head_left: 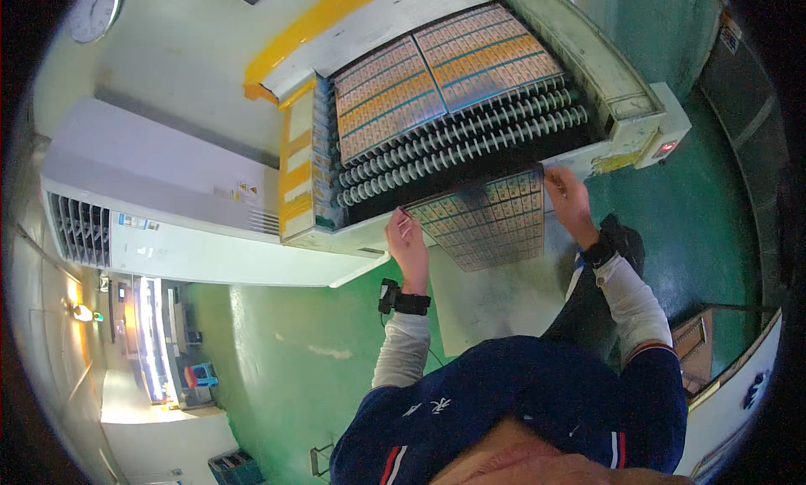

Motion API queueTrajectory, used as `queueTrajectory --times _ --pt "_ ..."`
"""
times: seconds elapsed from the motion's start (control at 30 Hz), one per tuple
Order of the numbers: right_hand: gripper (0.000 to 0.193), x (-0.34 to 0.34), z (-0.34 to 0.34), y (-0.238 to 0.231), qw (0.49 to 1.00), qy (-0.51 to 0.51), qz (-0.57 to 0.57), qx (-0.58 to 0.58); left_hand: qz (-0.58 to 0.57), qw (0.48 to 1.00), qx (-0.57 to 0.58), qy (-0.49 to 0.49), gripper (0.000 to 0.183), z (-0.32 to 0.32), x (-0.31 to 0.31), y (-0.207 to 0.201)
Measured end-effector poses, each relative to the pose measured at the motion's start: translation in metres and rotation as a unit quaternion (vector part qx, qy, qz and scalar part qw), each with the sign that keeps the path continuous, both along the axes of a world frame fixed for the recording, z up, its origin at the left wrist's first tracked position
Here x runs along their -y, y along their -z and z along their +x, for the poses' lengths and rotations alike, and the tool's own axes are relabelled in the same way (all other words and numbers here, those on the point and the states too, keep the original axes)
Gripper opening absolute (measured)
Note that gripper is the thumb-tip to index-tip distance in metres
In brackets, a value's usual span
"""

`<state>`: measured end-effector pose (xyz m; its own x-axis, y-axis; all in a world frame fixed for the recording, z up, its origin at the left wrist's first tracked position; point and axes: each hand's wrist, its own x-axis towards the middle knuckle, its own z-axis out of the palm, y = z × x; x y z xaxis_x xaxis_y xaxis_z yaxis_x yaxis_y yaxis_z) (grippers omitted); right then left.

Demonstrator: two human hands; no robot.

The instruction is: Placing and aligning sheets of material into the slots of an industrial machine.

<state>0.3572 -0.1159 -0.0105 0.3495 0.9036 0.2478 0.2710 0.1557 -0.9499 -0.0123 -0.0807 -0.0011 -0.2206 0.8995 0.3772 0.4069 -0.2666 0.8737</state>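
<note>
A thin, grid-patterned panel, apparently a circuit board panel, hangs in front of my body at the near edge of a roller conveyor. My left hand is closed at its upper left corner, fingertips pinching the edge. On the other side, my right hand grips the upper right corner with bent fingers. A dark smudge or shadow crosses the panel's upper part. Two similar panels, one left and one right, lie side by side farther up the conveyor, beyond the exposed rows of white wheels.
White machine walls flank the conveyor, with a small lit switch box at the right. A large white air conditioner stands at the left. Green floor lies below. Framed boards lean at lower right; a blue crate sits lower left.
</note>
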Motion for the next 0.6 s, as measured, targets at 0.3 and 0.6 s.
queueTrajectory --times 0.3,0.6 --pt "0.033 0.008 -0.001 0.007 0.995 -0.006 0.046 0.084 -0.018 0.999 0.04 0.003 0.046 0.006 0.009 -0.005" --pt "0.041 0.013 -0.006 0.007 0.999 -0.029 0.017 0.039 -0.03 0.998 0.06 -0.005 0.049 0.015 0.023 -0.015"
